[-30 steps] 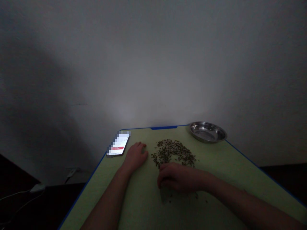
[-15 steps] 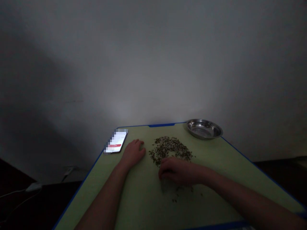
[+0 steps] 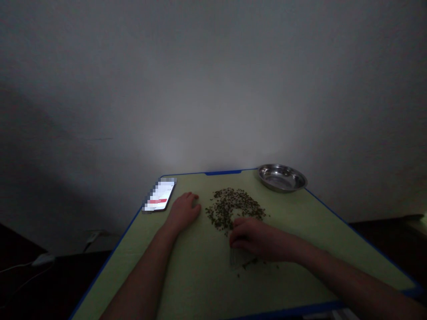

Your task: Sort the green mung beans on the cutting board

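Small dark, seed-like pieces [image 3: 238,202] lie scattered in a loose patch on the pale green table [image 3: 200,275]. My right hand [image 3: 255,238] is at the near edge of this patch, its fingers curled together. Below its fingers shows a faint see-through thing [image 3: 236,258], perhaps of clear plastic; its kind is hard to make out in the dim light. A few stray pieces [image 3: 248,264] show beneath and near that hand. Left of the patch, my left hand [image 3: 183,211] rests on the tabletop, fingers stretched and apart, holding nothing.
A shallow steel bowl [image 3: 282,178] stands at the far right corner. A phone [image 3: 162,195] with a lit, partly blurred screen lies at the left edge. Behind the table rises a grey wall [image 3: 213,89]. White cables [image 3: 26,265] are on the lower left.
My right hand has moved slightly to the right along the near edge of the patch, with the see-through thing below it. My left hand stays in place. The view has shifted a little.
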Demonstrator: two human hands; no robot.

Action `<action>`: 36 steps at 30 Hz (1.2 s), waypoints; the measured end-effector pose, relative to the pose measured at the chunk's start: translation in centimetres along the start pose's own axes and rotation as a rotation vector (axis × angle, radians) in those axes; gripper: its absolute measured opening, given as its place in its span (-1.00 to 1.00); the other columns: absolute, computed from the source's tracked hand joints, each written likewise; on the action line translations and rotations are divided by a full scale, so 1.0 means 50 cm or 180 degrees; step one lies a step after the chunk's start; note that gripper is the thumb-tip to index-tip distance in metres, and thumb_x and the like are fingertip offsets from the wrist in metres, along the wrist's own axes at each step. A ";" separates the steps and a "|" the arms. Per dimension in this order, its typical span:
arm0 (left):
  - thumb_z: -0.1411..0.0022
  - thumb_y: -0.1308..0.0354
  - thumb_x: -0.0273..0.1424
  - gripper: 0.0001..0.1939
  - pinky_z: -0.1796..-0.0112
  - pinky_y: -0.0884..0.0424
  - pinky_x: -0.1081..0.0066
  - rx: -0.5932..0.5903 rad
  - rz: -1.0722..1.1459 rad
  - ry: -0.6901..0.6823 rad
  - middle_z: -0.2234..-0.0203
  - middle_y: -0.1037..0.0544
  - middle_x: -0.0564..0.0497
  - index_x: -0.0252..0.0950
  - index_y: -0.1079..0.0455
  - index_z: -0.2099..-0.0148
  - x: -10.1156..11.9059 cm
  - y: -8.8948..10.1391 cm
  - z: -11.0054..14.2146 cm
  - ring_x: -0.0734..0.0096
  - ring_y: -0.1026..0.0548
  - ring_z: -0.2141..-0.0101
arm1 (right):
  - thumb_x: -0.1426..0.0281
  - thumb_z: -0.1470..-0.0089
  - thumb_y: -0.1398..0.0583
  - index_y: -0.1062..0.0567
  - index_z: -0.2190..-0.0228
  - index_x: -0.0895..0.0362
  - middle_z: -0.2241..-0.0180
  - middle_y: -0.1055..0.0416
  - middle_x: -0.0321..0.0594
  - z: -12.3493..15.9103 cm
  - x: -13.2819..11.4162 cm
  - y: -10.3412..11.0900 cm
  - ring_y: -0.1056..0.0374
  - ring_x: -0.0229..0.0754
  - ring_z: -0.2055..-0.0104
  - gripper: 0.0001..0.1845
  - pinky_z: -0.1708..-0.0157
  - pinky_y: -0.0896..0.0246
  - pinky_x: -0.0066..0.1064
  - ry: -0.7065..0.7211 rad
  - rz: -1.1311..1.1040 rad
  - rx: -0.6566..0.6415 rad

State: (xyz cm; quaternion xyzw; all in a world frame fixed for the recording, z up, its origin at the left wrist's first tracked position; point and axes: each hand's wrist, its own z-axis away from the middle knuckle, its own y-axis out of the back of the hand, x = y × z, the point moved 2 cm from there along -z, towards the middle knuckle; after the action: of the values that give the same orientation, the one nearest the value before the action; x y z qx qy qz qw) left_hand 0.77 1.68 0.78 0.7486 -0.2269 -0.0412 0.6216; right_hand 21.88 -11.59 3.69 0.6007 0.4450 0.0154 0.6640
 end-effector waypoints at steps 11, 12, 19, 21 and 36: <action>-0.15 -0.01 -0.35 -0.60 -0.07 -0.25 0.26 0.0076 -0.0019 -0.0028 -0.01 -0.45 -0.18 -0.36 -0.39 -0.02 0.001 0.001 -0.002 0.18 -0.39 -0.02 | 0.48 -0.10 -0.13 -0.53 0.37 0.16 0.37 -0.48 -0.18 0.057 0.073 0.042 -0.36 -0.18 0.33 -0.85 0.31 -0.20 -0.38 -0.0713 0.0102 0.0545; -0.15 -0.01 -0.34 -0.60 -0.06 -0.25 0.26 0.0079 -0.0019 -0.0046 0.00 -0.45 -0.18 -0.36 -0.40 -0.01 0.001 0.001 -0.002 0.18 -0.39 -0.02 | 0.47 -0.10 -0.13 -0.52 0.37 0.16 0.37 -0.49 -0.18 0.068 0.079 0.044 -0.36 -0.18 0.33 -0.85 0.32 -0.20 -0.38 -0.0797 0.0096 0.0563; -0.15 0.00 -0.34 -0.59 -0.06 -0.25 0.24 0.0084 -0.0024 -0.0027 0.00 -0.45 -0.19 -0.37 -0.39 -0.01 0.001 -0.001 -0.002 0.16 -0.38 -0.02 | 0.41 -0.13 -0.10 -0.49 0.35 0.12 0.41 -0.47 -0.23 0.136 0.089 0.040 -0.33 -0.18 0.38 -0.84 0.38 -0.16 -0.38 -0.1112 0.0154 0.0628; -0.15 0.00 -0.34 -0.59 -0.06 -0.25 0.24 0.0071 -0.0018 -0.0031 0.00 -0.45 -0.18 -0.37 -0.39 -0.01 0.002 0.000 -0.002 0.16 -0.38 -0.02 | 0.41 -0.14 -0.09 -0.49 0.34 0.12 0.40 -0.47 -0.23 0.145 0.086 0.034 -0.34 -0.18 0.37 -0.84 0.36 -0.17 -0.37 -0.1142 0.0183 0.0654; -0.16 0.02 -0.32 -0.58 -0.08 -0.24 0.23 0.0056 0.0023 -0.0042 -0.01 -0.44 -0.18 -0.36 -0.38 -0.02 -0.003 -0.005 -0.004 0.17 -0.37 -0.03 | 0.40 -0.15 -0.12 -0.51 0.29 0.09 0.32 -0.52 -0.23 0.100 0.050 -0.012 -0.38 -0.16 0.28 -0.84 0.26 -0.20 -0.36 -0.0914 0.0257 0.0603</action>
State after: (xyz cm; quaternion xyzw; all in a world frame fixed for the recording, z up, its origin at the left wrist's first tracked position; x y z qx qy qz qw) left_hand 0.76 1.94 0.57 0.7530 -0.2341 -0.0418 0.6136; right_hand 26.13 -14.28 1.18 0.6740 0.3205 -0.0859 0.6600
